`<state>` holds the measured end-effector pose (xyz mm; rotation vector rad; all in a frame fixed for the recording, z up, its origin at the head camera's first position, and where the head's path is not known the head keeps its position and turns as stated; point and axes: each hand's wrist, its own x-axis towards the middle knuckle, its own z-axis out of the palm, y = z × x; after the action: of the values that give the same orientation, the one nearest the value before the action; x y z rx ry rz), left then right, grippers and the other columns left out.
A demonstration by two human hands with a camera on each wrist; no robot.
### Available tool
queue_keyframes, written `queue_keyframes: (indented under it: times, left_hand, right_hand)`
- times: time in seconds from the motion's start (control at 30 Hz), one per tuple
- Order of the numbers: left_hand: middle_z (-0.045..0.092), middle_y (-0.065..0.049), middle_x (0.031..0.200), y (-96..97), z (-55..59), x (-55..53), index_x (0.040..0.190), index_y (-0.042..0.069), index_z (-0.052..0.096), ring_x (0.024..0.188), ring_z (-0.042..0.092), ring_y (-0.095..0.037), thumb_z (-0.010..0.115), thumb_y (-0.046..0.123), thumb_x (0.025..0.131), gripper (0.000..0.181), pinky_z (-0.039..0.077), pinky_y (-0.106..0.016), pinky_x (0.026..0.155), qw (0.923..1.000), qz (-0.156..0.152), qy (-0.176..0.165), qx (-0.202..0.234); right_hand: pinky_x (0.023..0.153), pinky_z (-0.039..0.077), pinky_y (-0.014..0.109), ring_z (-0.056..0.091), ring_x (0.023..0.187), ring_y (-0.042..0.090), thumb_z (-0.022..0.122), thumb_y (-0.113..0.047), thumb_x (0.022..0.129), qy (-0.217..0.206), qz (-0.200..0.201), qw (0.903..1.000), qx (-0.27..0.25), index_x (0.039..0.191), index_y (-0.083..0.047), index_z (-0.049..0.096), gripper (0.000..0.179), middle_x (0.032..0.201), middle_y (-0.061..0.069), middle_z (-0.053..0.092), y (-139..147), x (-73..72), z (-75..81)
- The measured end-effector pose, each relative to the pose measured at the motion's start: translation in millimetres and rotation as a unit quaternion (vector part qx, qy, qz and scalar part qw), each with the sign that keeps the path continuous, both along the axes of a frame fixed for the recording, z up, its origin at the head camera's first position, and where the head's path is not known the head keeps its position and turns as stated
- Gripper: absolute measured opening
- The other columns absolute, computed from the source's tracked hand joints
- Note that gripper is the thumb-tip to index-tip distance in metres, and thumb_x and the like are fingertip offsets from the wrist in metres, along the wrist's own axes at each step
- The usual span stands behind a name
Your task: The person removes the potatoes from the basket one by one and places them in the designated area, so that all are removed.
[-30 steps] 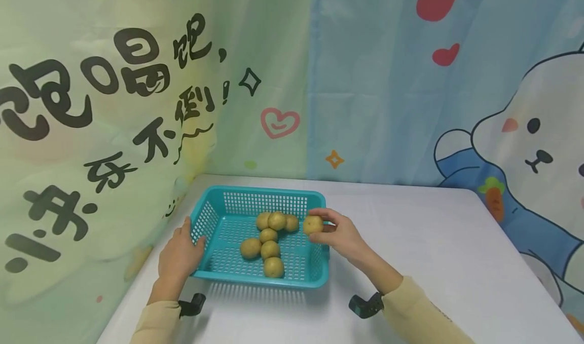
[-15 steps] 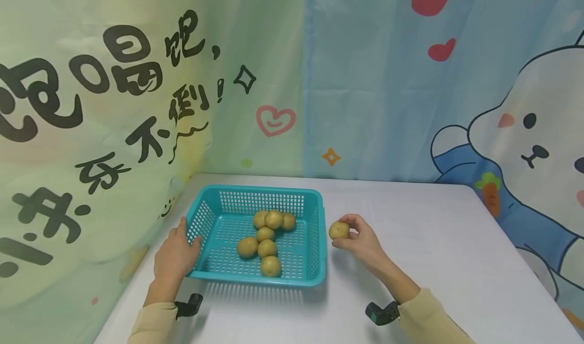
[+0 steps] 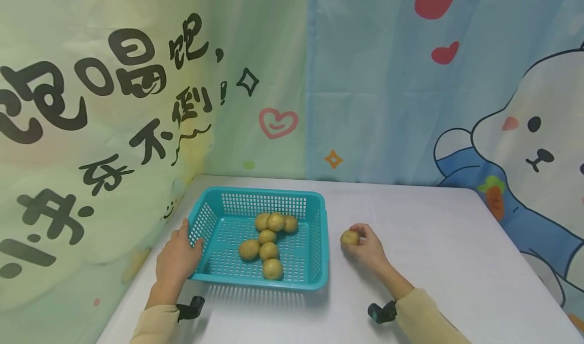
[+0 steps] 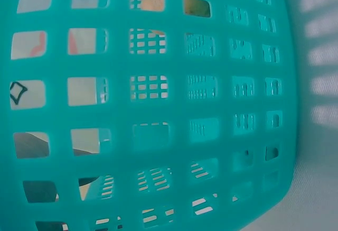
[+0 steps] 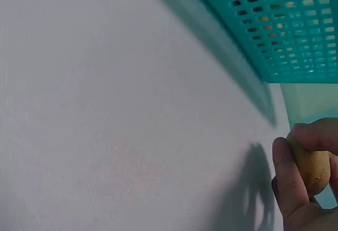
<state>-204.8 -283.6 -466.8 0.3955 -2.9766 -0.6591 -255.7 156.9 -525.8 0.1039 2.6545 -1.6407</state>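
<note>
My left hand (image 3: 177, 255) holds the left rim of a turquoise plastic basket (image 3: 255, 284), thumb inside and fingers along the outer side. Several potatoes (image 3: 268, 251) lie in the basket, some bunched toward its back wall. To the right of the basket, my right hand (image 3: 368, 247) pinches one potato (image 3: 350, 238) between thumb and fingers, low over the table. In the right wrist view, that potato (image 5: 312, 168) shows between the thumb and fingertips. The left wrist view is filled by the basket's perforated wall (image 4: 177, 101), and the left hand is hidden there.
The basket stands on a white table (image 3: 424, 242) near its left side. A printed curtain (image 3: 365, 80) with hearts and a cartoon bear hangs behind the table and along its left. A black wrist camera (image 3: 382, 312) sits at the right cuff, another (image 3: 190, 308) at the left.
My right hand has carried its potato out over the basket's right rim, then rightward and down toward the table. The left hand has stayed on the basket rim.
</note>
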Motion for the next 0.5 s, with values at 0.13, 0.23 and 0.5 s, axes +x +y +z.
queue_keyframes:
  times: [0.13, 0.23, 0.5]
  left_hand:
    - [0.039, -0.035, 0.141, 0.2, 0.8, 0.8, 0.153, -0.005, 0.019, 0.115, 0.052, -0.052, 0.052, 0.028, 0.098, 0.072, 0.047, -0.061, 0.083, 1.0000, 0.001, 0.003, -0.003]
    - [0.040, -0.035, 0.140, 0.7, 1.5, 1.4, 0.153, -0.005, 0.020, 0.115, 0.052, -0.052, 0.052, 0.028, 0.098, 0.071, 0.047, -0.060, 0.084, 1.0000, 0.000, 0.005, -0.006]
    - [0.042, -0.034, 0.139, 1.0, 2.2, 1.4, 0.153, -0.004, 0.020, 0.116, 0.052, -0.051, 0.053, 0.028, 0.098, 0.071, 0.048, -0.060, 0.084, 1.0000, 0.001, 0.008, -0.005]
  right_hand:
    - [0.088, 0.050, 0.041, 0.061, 0.107, 0.035, 0.072, -0.005, 0.080, 0.008, -0.003, 0.9997, 0.023, 0.124, -0.002, 0.051, 0.049, 0.132, 0.025, 0.052, 1, -6.0, -6.3]
    - [0.095, 0.047, 0.047, 0.059, 0.113, 0.038, 0.072, -0.005, 0.080, 0.015, -0.003, 0.9994, 0.031, 0.125, -0.001, 0.051, 0.050, 0.131, 0.026, 0.053, 1, -10.5, -10.4]
    - [0.098, 0.046, 0.050, 0.056, 0.119, 0.040, 0.072, -0.007, 0.082, 0.030, 0.003, 0.9987, 0.041, 0.128, -0.002, 0.052, 0.051, 0.131, 0.024, 0.054, -5, -19.3, -17.4]
